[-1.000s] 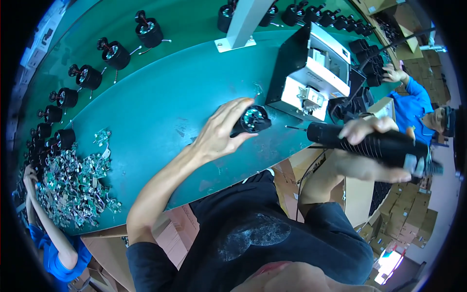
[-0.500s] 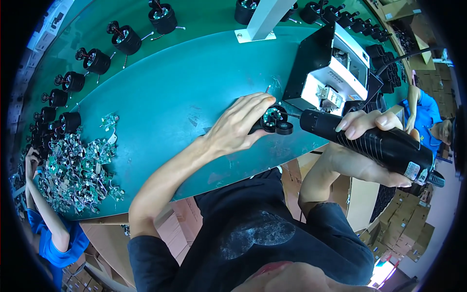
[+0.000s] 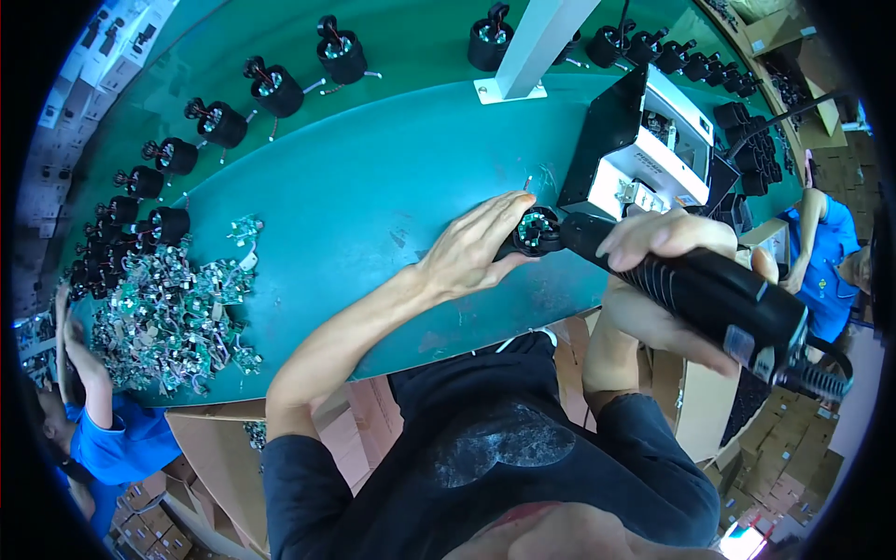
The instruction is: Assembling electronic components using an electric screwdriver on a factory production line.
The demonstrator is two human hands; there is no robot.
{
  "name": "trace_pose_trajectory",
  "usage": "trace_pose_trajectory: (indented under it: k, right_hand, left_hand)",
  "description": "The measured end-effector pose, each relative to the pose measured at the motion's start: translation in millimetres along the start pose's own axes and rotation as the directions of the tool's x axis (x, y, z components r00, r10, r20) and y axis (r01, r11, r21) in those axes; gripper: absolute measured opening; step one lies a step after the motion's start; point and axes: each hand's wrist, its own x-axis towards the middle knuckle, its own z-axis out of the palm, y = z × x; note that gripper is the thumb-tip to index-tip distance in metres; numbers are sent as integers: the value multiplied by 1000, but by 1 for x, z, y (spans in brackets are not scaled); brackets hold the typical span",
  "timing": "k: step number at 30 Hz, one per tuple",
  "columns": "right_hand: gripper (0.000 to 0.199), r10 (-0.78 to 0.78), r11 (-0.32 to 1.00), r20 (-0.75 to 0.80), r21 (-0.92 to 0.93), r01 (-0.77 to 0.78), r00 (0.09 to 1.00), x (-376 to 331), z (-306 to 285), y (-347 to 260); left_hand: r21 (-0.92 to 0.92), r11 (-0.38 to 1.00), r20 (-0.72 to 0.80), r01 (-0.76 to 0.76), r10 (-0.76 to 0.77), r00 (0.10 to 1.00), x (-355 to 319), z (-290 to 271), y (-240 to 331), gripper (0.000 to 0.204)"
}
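I note the left hand at frame centre, fingers curled over a small black round housing resting on the green table. The right hand is wrapped tight around a black powered screwdriver, its tip meeting the housing's open face. To do this well, I judge the driver should stay square to the face and the housing pinned flat against twist. A black-and-white box unit stands just beyond the housing, crowding the tool's upper side. A white post rises at top centre. Loose circuit boards lie heaped at left, well apart, with a row of black housings along the upper left.
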Motion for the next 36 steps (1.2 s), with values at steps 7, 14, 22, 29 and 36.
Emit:
trace_pose_trajectory:
  k: [7, 14, 22, 29, 36]
  right_hand:
    - [80, -29, 991, -206, -133, 1, 978, 3, -45, -34]
    - [67, 119, 893, -151, -416, -173, 981, -27, -76, -11]
    - [59, 96, 926, -55, -362, -109, 994, -39, -76, -8]
    - [60, 32, 935, -106, -348, -67, 994, -45, -83, -9]
    - [62, 46, 927, -115, -366, -85, 992, -46, -84, -9]
  left_hand:
    - [258, 966, -115, 20, 11, 993, 16, -22, -15, 62]
    - [277, 855, -551, 438, -232, 802, 92, -89, -120, 69]
    - [589, 703, -672, 398, 153, 724, 102, -80, -142, 59]
    - [632, 770, -309, 85, 150, 939, 121, -68, -118, 38]
    - [273, 924, -324, 270, -176, 930, 129, -59, -153, 30]
